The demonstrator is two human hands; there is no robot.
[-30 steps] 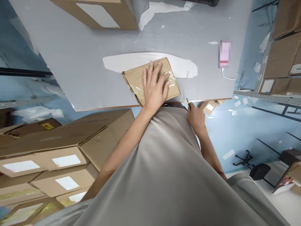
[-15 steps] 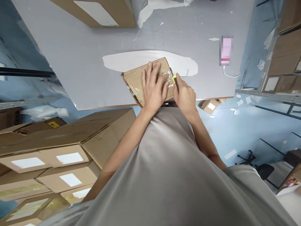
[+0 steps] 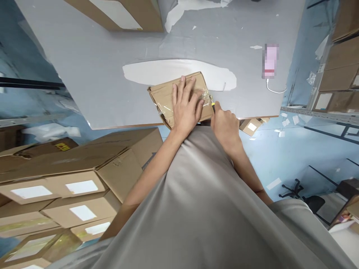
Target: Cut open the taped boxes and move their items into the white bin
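A small taped cardboard box [image 3: 165, 98] lies tilted at the front edge of the grey table, partly over a bare white patch. Flat on its top, with fingers spread, rests my left hand [image 3: 186, 106]. My right hand [image 3: 226, 125] is wrapped around a utility knife [image 3: 213, 106] with a yellow and black handle. The blade end touches the right edge of the box, where clear tape shines. Part of the knife's handle is hidden inside my fist.
A larger carton [image 3: 134, 15] stands at the table's back left. A phone-like pink object [image 3: 270, 61] with a white cable lies at the right. Stacked cartons [image 3: 84, 186] fill the lower left, and shelved boxes [image 3: 340, 76] stand at the right. A small carton [image 3: 250, 127] is on the floor.
My right hand has drawn the knife down along the box's right edge, toward my body. My left hand stays on the box, which sits slightly lower and further right in view.
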